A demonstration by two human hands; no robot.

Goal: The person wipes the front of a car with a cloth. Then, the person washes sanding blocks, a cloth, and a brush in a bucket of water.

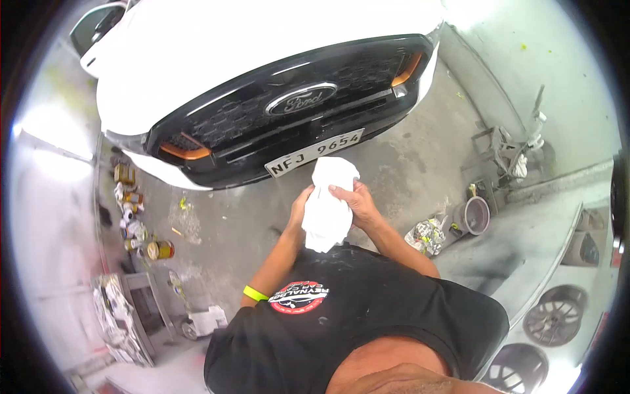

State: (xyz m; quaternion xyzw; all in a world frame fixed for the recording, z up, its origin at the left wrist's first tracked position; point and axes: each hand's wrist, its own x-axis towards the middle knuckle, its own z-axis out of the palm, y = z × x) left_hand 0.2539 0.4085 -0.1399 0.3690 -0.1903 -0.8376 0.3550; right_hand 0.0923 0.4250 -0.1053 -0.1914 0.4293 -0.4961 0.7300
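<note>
Over the floor [230,226], our left hand [300,206] and right hand [359,203] grip a white cloth [327,213] from either side, likely for steadiness.

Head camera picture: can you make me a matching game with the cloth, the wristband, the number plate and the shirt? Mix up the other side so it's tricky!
Things:
1. cloth
2. wristband
3. number plate
4. shirt

Places and looks:
A. on the front of the car
B. black, with a round logo
C. gripped by the right hand
D. around the left arm

Right pairs: 1-C, 2-D, 3-A, 4-B
</note>
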